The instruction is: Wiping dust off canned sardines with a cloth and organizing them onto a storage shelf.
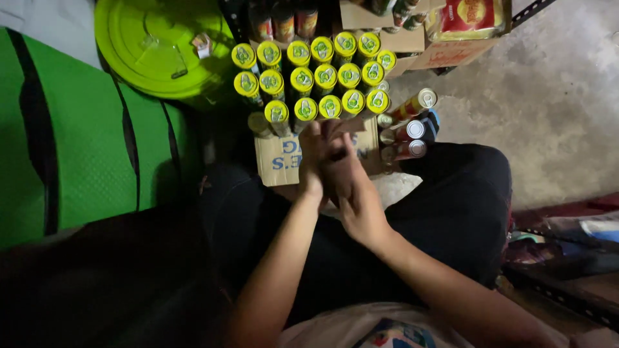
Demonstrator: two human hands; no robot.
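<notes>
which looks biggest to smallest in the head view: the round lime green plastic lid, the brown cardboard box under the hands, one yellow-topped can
1. Round lime green plastic lid.
2. Brown cardboard box, partly hidden by the hands, so unsure.
3. Yellow-topped can, clearly smallest.

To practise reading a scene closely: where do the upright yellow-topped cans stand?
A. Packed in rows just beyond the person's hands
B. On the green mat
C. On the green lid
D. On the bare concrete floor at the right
A: the yellow-topped cans stand in tight rows just beyond the joined left hand and right hand, above the cardboard box.
</notes>
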